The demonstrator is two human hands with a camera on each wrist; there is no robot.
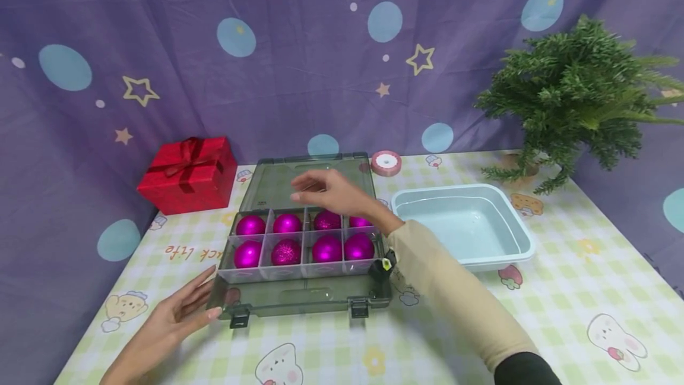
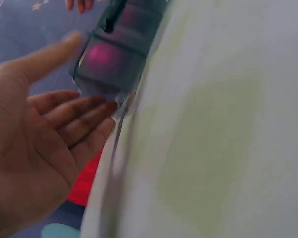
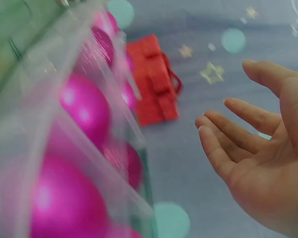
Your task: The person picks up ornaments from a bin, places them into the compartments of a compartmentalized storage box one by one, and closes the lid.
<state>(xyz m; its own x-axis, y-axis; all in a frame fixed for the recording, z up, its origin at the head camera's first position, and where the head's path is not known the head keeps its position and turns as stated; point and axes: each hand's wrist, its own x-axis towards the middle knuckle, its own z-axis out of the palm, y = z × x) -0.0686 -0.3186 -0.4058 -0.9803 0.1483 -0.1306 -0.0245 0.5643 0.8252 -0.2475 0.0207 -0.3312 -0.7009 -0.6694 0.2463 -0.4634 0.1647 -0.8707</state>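
Note:
A smoky clear plastic case (image 1: 299,296) lies on the table with its lid (image 1: 262,186) folded back. White dividers split it into compartments holding several magenta baubles (image 1: 248,253), some shiny, some glittery. At the case's front left corner is my left hand (image 1: 173,316), fingers extended and thumb spread, fingertips right at the case's side. In the left wrist view its palm (image 2: 35,148) shows with nothing in it. My right hand (image 1: 333,192) hovers over the back of the case and the lid, fingers loosely bent; the right wrist view shows the hand (image 3: 258,139) holding nothing.
To the right stands a pale blue basin (image 1: 465,224), with a small green artificial tree (image 1: 577,88) behind it. A pink ribbon roll (image 1: 386,163) lies behind the case. A red gift box (image 1: 189,177) sits at the back left, before a purple curtain (image 1: 299,76).

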